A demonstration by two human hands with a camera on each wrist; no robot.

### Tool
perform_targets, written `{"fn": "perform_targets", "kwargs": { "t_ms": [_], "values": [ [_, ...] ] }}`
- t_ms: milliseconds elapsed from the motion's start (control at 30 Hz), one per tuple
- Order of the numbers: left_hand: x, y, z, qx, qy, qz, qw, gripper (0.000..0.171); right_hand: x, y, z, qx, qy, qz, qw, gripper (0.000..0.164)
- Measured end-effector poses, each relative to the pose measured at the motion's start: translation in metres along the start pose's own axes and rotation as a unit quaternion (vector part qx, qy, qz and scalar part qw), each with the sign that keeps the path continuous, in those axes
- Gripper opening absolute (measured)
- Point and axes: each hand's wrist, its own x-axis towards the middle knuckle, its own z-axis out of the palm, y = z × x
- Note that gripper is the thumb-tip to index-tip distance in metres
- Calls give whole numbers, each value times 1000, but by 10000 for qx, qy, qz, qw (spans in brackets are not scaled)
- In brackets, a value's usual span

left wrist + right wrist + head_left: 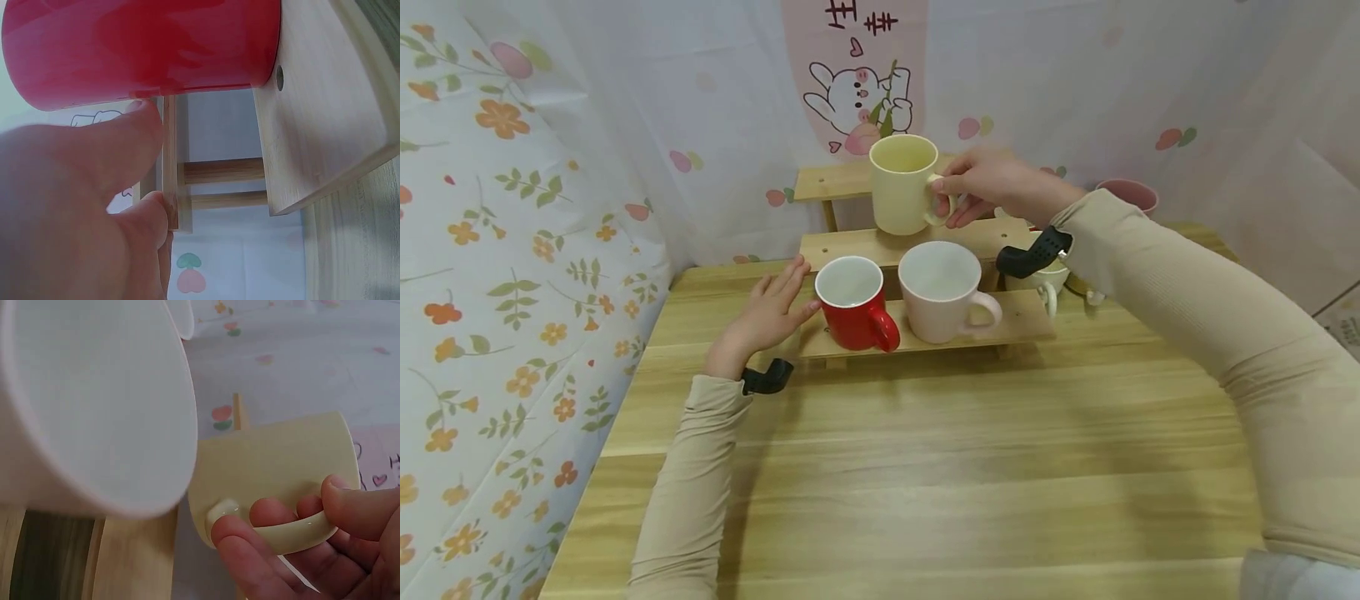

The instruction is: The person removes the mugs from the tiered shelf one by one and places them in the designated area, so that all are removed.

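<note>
My right hand (981,185) pinches the handle of a pale yellow mug (898,200) between thumb and fingers. The mug is upright over the middle tier (842,247) of a wooden stepped rack; whether its base touches the board cannot be told. On the bottom tier (1026,312) stand a red mug (850,323) with a white inside and a pale pink mug (934,312). At the rack's left side my left hand (763,317) has its fingers extended. Its fingertips touch the end of the middle board, and its thumb (134,140) lies against or very near the red mug.
The top tier (831,182) rises at the back, before a patterned curtain (715,108). Right of the rack, partly behind my right arm, are a white cup (1041,279) and a pink cup (1127,193). Wooden tabletop (910,467) extends in front.
</note>
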Motion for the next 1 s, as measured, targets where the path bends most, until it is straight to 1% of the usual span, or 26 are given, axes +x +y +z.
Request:
{"fn": "perform_targets", "kwargs": {
  "t_ms": [200, 367, 533, 800, 900, 1000],
  "values": [
    [2, -2, -2, 74, 43, 64, 9999, 69, -12, 14, -18, 81, -12, -87, 9999, 31],
    [1, -2, -1, 54, -1, 24, 10000, 70, -20, 30, -31, 138, -42, 1, 9999, 30],
    [0, -1, 0, 41, -12, 4, 10000, 69, -28, 48, -43, 171, 97, 106, 9998, 28],
    [1, 2, 0, 91, 6, -9, 10000, 69, -49, 83, -60, 350, 426, 244, 9982, 36],
    [2, 2, 1, 94, 0, -28, 10000, 69, -57, 93, -68, 613, 515, 335, 9962, 32],
    [2, 2, 1, 113, 29, 30, 9999, 69, -66, 104, -75, 878, 644, 366, 9934, 25]
  ]
}}
